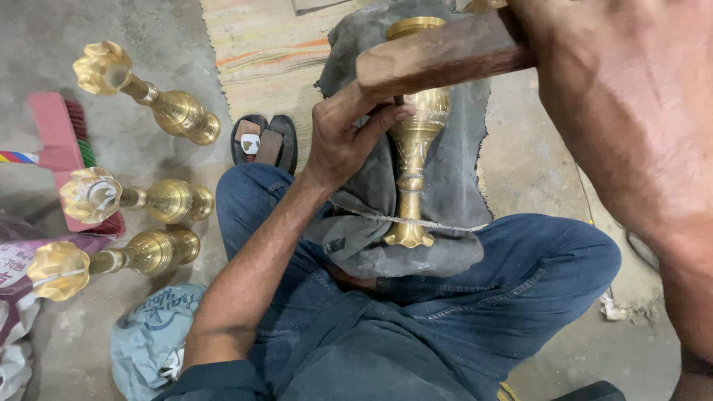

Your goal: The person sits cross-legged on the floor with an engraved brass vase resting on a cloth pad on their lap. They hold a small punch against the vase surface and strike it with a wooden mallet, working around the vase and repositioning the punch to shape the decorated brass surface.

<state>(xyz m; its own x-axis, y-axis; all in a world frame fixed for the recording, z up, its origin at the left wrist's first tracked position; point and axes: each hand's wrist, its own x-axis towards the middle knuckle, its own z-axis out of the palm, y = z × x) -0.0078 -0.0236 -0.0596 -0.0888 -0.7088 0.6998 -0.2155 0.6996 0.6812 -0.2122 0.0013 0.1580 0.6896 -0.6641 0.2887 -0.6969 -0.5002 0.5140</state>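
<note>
A brass vase-shaped piece (413,141) lies lengthwise on a dark grey padded cloth (454,171) between my knees, tied down near its flared foot by a thin cord (445,223). My left hand (343,134) pinches a small dark tool against the brass body; the tool is mostly hidden by the fingers. My right hand (594,67), very close to the camera, grips a wooden handle or mallet (438,56) raised above the left hand.
Three finished brass stands (160,104) (141,199) (111,260) lie on the concrete floor at left, beside a red brush (59,141). A dark sandal (264,141) sits by a striped mat (271,52). A pale blue bag (152,334) lies by my left elbow.
</note>
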